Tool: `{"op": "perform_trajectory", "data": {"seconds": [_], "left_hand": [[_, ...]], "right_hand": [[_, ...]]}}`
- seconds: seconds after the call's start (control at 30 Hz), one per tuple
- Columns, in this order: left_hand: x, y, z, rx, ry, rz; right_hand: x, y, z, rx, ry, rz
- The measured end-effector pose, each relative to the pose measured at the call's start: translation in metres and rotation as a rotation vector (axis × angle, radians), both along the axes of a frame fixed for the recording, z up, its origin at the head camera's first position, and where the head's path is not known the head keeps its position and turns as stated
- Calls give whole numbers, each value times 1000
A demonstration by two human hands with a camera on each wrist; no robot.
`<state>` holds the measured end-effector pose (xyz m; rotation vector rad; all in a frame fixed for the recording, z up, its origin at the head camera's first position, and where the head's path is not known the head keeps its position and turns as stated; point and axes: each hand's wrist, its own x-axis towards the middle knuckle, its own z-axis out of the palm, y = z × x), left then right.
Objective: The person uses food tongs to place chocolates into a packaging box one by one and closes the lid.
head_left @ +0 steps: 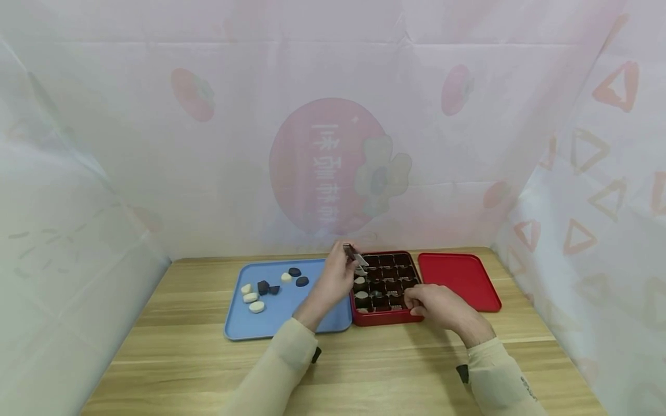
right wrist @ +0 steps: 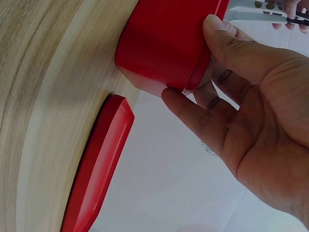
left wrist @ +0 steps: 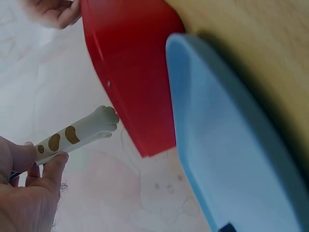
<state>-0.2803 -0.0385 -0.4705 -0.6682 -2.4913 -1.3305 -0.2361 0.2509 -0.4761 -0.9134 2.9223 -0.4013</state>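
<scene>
My left hand [head_left: 333,280] pinches a pair of tongs [left wrist: 79,133], white with brown spots and paw-shaped tips. The tongs' tips are over the left side of a red box [head_left: 387,318], whose inside is split into dark brown compartments. Pale pieces [head_left: 361,295] sit in compartments along the box's left column. My right hand [head_left: 442,306] holds the box's front right corner, thumb [right wrist: 215,23] on the rim and a finger against the wall.
Left of the box, touching or close to it, is a blue tray [head_left: 291,320] bearing several white pieces [head_left: 256,307] and dark brown pieces [head_left: 263,287], some oval. A flat red lid [head_left: 458,277] lies to the right on the wooden table [head_left: 364,370]. A printed cloth [head_left: 234,173] hangs behind.
</scene>
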Motion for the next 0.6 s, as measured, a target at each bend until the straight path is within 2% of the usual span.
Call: {"op": "perform_trajectory", "data": {"seconds": [0.1, 0.23, 0.6], "left_hand": [[1, -10, 3, 0, 15, 8], [2, -25, 6, 24, 0, 21], [5, -63, 8, 22, -30, 108]], "right_hand": [[0, 0, 0, 3, -2, -3], [0, 1, 0, 5, -4, -6], [0, 1, 0, 0, -6, -1]]}}
